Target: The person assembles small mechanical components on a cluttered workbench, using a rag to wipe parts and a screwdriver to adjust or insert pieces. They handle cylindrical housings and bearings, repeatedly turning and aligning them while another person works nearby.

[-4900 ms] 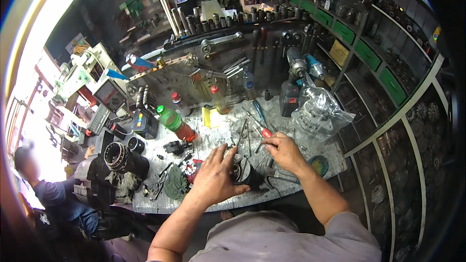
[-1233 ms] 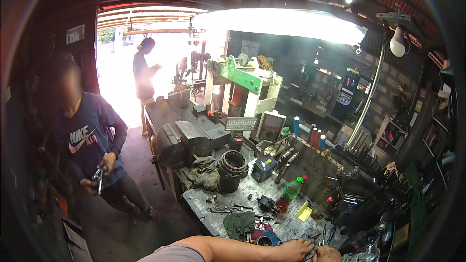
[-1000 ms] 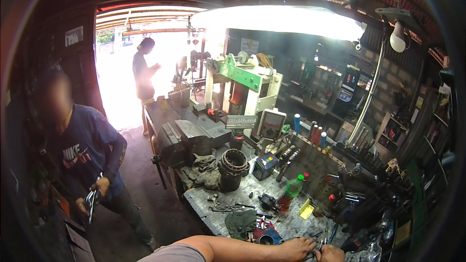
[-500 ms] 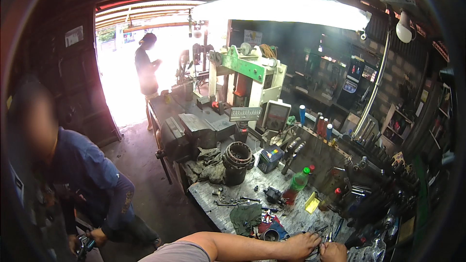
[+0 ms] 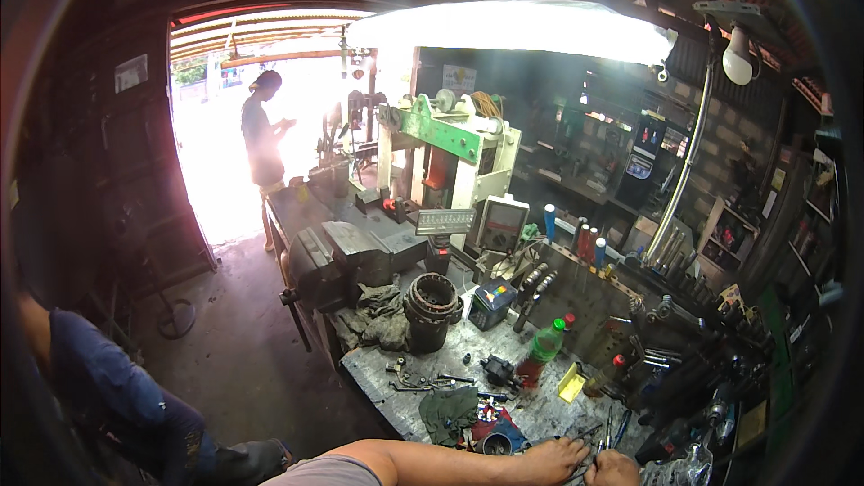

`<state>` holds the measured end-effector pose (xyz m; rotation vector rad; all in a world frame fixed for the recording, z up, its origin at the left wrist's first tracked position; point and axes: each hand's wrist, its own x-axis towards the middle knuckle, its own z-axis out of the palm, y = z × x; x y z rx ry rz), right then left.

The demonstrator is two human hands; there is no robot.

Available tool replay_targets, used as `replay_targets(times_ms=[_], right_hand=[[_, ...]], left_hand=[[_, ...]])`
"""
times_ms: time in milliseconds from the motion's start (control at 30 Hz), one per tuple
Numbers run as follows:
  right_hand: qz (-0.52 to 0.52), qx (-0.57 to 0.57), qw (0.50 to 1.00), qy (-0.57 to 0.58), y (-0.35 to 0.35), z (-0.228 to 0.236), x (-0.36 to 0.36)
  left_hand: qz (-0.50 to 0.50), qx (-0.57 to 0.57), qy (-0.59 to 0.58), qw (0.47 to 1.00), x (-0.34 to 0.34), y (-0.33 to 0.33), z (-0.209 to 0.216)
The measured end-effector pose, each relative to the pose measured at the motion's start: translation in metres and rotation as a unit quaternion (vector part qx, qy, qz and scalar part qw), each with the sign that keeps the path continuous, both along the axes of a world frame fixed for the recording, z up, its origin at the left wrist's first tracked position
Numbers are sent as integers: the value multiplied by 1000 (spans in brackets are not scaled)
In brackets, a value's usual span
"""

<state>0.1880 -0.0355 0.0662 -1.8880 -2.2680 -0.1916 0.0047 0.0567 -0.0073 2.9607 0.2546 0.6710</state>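
At the front edge of the metal workbench (image 5: 367, 362), my left hand (image 5: 554, 460) reaches in from the lower edge, fingers curled and pointing right. Close beside it is my right hand (image 5: 614, 468), closed like a fist. A small dark thing seems to lie between the two, mostly hidden by the fingers. Left of my left hand stands a round metal cup-like part (image 5: 495, 444) next to a red and blue cloth (image 5: 507, 426). Several slim hand tools (image 5: 617, 429) lie just beyond my right hand. A clear plastic bag or wrap (image 5: 686, 466) is to its right.
A green-capped bottle of dark red liquid (image 5: 543, 342), a yellow tray-like piece (image 5: 571, 382) and a ribbed metal housing (image 5: 428, 315) stand farther back. A bench vise (image 5: 328, 256) sits at the left. One person (image 5: 135, 396) is at lower left, another (image 5: 262, 130) in the doorway.
The person at lower left has bent down and moved toward the left edge. The whole view has shifted slightly. My hands stay close together at the same place on the bench.
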Motion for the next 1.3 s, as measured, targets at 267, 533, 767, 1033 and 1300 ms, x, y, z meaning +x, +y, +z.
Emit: replay_targets(times_ms=[267,533,767,1033,1300], right_hand=[[-44,-48,998,7,-1,5,-5],[-60,-47,997,-3,-1,-10,4],[-46,-8,999,2,-1,-22,9],[-63,-42,997,30,1,-18,8],[-26,7,999,-25,5,-33,15]], left_hand=[[12,-6,-4,1000,5,3,-8],[13,-1,1,1000,9,4,-20],[25,4,-25,999,12,7,-29],[42,-71,11,997,17,5,-34],[3,-33,15,999,3,9,-18]])
